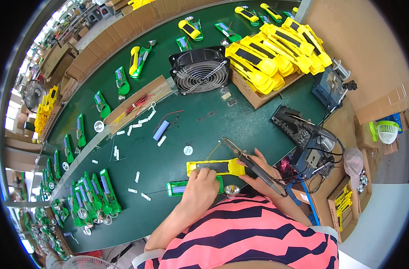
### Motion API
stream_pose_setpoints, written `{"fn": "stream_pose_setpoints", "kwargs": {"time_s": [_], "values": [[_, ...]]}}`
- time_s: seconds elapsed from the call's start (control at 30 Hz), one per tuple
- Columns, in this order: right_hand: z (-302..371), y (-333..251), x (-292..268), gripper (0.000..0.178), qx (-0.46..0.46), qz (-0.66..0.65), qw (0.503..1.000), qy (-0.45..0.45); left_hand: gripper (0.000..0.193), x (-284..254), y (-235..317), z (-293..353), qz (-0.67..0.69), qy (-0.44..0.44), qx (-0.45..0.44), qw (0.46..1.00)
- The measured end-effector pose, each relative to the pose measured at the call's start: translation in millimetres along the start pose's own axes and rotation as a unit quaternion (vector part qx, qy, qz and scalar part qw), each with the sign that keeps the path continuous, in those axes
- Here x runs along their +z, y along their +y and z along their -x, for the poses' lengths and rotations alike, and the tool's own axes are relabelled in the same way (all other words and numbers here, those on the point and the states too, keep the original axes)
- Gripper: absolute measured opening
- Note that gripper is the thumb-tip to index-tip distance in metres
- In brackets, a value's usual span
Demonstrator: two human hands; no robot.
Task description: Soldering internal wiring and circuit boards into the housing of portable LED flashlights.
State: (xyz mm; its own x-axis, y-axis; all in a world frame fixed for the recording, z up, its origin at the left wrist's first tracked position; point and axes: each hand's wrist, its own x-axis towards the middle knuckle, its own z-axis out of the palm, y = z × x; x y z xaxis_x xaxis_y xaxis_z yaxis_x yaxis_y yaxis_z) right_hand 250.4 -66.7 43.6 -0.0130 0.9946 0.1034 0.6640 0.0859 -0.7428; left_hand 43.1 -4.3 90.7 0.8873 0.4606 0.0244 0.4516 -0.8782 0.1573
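My right hand point(260, 172) grips a black soldering iron point(247, 162) whose tip points up and left, above the right end of a yellow plastic housing point(215, 167) that lies flat on the green table point(177, 134). My left hand point(200, 190) presses down on the near edge of that yellow housing and covers part of a green housing point(177, 188) lying just in front of it. A small silver reflector cone point(231, 191) sits between my two hands. A yellow wire point(214, 150) runs up from the housing.
A black fan point(200, 70) stands at the table's centre back. A cardboard box of yellow housings point(276, 54) is at back right. A soldering station point(303, 134) sits to the right. Green housings point(92, 190) line the left edge. A blue battery cell point(161, 130) lies mid-table.
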Motion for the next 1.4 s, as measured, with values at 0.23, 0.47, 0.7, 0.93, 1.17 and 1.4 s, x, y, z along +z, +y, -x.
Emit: {"fn": "stream_pose_setpoints", "kwargs": {"time_s": [0.23, 0.47, 0.7, 0.93, 1.17, 1.4], "values": [[-8, -1, 2, 0.043, -0.004, -0.055, 0.998, -0.006, 0.016, 35, -5, 4, 0.206, 0.21, -0.103, 0.95], [-24, 2, 18, 0.041, -0.038, -0.087, 0.995, -0.036, 0.013, 49, -4, -9, 0.106, 0.203, -0.229, 0.946], [-25, 10, -7, 0.018, -0.141, -0.114, 0.98, 0.086, 0.006, 46, -9, -10, 0.168, 0.161, -0.261, 0.937], [-25, 13, -12, 0.014, 0.093, -0.359, 0.929, 0.009, 0.003, 47, -12, -13, 0.148, 0.102, -0.273, 0.945], [-30, 17, -2, 0.018, 0.143, -0.346, 0.927, -0.038, 0.003, 47, -12, -14, 0.13, 0.079, -0.273, 0.95], [-24, 27, 9, 0.017, 0.061, -0.297, 0.953, -0.005, 0.003, 46, -12, -14, 0.133, 0.074, -0.278, 0.948]]}}
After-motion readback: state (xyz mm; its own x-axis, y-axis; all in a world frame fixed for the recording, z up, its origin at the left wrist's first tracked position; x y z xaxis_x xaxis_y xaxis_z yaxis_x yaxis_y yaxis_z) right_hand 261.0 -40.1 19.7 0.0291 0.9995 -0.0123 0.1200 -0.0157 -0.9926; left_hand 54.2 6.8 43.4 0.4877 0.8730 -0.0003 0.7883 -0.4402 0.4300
